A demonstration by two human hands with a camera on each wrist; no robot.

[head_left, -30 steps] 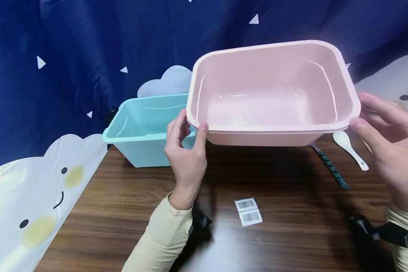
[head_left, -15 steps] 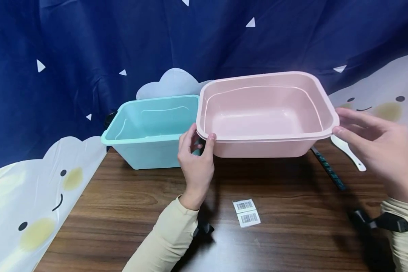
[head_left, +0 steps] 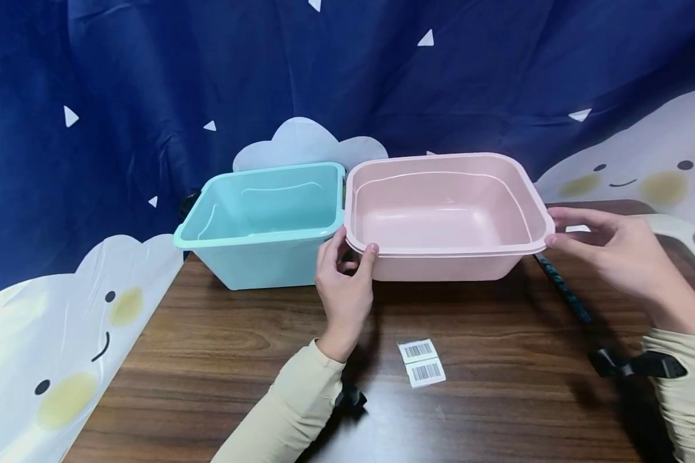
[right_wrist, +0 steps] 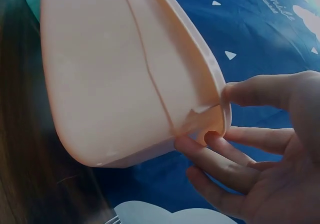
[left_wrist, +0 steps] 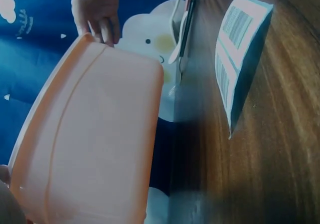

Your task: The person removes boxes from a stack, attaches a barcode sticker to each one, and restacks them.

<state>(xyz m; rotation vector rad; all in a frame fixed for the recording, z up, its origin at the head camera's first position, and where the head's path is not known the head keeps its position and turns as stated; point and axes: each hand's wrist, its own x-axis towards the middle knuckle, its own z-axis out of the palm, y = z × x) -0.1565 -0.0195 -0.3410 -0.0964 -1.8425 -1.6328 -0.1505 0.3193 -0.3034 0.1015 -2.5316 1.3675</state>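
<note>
A pink plastic basin (head_left: 448, 267) is held level by both hands, right of a teal plastic basin (head_left: 266, 263). My left hand (head_left: 347, 296) grips its front left corner, thumb at the rim. At the right end, my right hand (head_left: 620, 254) pinches the rim; in the right wrist view the right hand (right_wrist: 260, 154) has its thumb on the rim and fingers below it. A gap shows between the pink basin's underside (left_wrist: 100, 114) and the tabletop in the left wrist view. The teal basin stands on the table.
A white barcode label (head_left: 421, 363) lies on the wooden table (head_left: 208, 373). To the right are a dark green patterned handle (head_left: 564, 289) and a white utensil (head_left: 677, 228), partly hidden by the right hand. A blue curtain (head_left: 150, 77) hangs behind.
Both hands have lowered the pink basin toward the table, and its right end has come left. It now sits close beside the teal basin, which has stayed put.
</note>
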